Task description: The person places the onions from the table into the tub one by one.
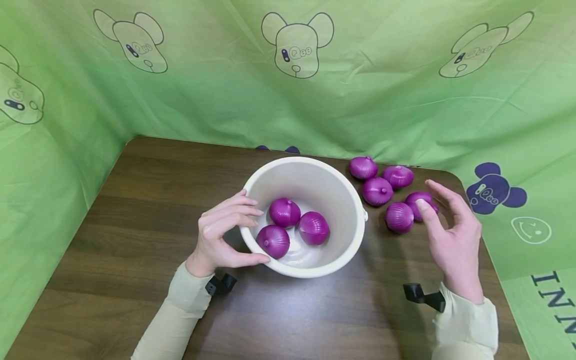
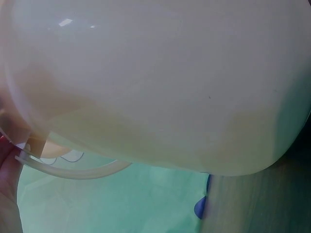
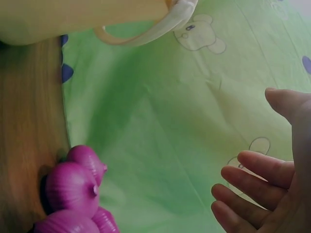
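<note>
A white bucket (image 1: 335,200) stands on the table with three purple onions (image 1: 313,228) inside. My left hand (image 1: 227,232) holds its left rim, thumb along the near edge and fingers over the rim. In the left wrist view the bucket's side (image 2: 160,87) fills most of the picture. Right of the bucket lies a loose group of several more purple onions (image 1: 377,191). Over the nearest of these hovers my right hand (image 1: 456,240), thumb and fingers spread. The right wrist view shows that hand's fingers (image 3: 257,187) apart and holding nothing, with onions (image 3: 73,189) at lower left.
The brown wooden table (image 1: 148,210) has its far edge against a green curtain (image 1: 216,90) printed with cartoon heads. A pale bucket handle (image 3: 160,31) hangs at the bucket's far side in the right wrist view.
</note>
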Demonstrator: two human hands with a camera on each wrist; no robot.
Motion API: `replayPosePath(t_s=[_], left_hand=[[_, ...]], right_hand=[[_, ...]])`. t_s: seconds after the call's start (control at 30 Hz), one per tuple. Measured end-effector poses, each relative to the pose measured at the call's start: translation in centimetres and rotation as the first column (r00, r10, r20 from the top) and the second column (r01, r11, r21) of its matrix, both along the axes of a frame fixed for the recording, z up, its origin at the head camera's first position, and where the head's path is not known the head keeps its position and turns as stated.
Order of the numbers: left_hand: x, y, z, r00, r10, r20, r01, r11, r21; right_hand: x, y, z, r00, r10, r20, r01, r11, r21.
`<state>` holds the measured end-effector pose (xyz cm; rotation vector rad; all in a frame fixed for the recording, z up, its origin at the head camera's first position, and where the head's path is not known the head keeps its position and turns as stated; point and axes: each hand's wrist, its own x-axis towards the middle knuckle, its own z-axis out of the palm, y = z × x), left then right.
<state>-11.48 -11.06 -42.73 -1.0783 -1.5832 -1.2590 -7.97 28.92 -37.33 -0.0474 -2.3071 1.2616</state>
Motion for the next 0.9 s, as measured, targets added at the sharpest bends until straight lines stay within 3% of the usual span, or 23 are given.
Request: replayPosePath(t_s=[0.43,0.9], left_hand=[[-0.1,0.0,0.0,1.000,-0.003,0.003,0.003,1.000,0.000],[0.0,0.0,-0.1,1.000,-0.002,0.005,0.002,1.000,-0.003]], right_hand=[[-0.6,1.5,-1.7,0.984,-0.120,0.134,0.113,0.992,0.063],[-0.8,2.2,-3.5,0.947,-0.170,0.273,0.139,0.982,0.129]])
